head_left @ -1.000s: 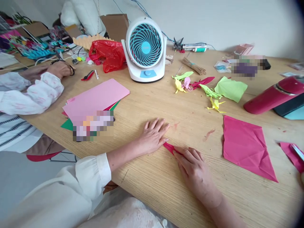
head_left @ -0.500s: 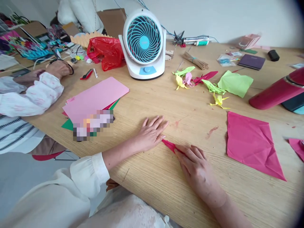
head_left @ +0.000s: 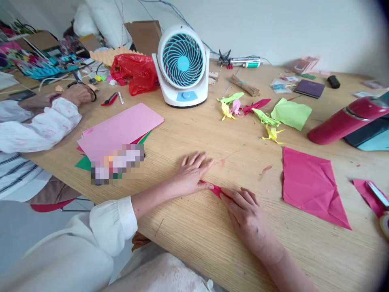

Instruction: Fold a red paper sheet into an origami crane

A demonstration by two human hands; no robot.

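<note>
A narrow folded strip of crimson paper [head_left: 216, 190] lies on the wooden table between my hands. My left hand [head_left: 191, 177] rests open, its fingers spread on the wood and its thumb pressing the strip's far left end. At the other end, my right hand [head_left: 247, 217] is closed on the paper, fingers bent over it, so that part is hidden. To the right of my hands, a creased square sheet of crimson paper [head_left: 313, 188] lies flat. Folded paper cranes, among them a yellow one [head_left: 272, 134], sit farther back with a light green sheet [head_left: 291, 114].
A white and blue fan [head_left: 184, 67] stands at the back. Pink paper sheets [head_left: 121, 129] are stacked on the left, near a co-worker's hand [head_left: 80, 94]. A red flask [head_left: 343, 121] lies at the right, with a tape roll [head_left: 385, 224] and cutter [head_left: 377, 192] at the edge.
My left thumb has come down over the end of the folded paper, covering more of it. My right hand has shifted slightly left, still on the paper. The view has turned a little right.
</note>
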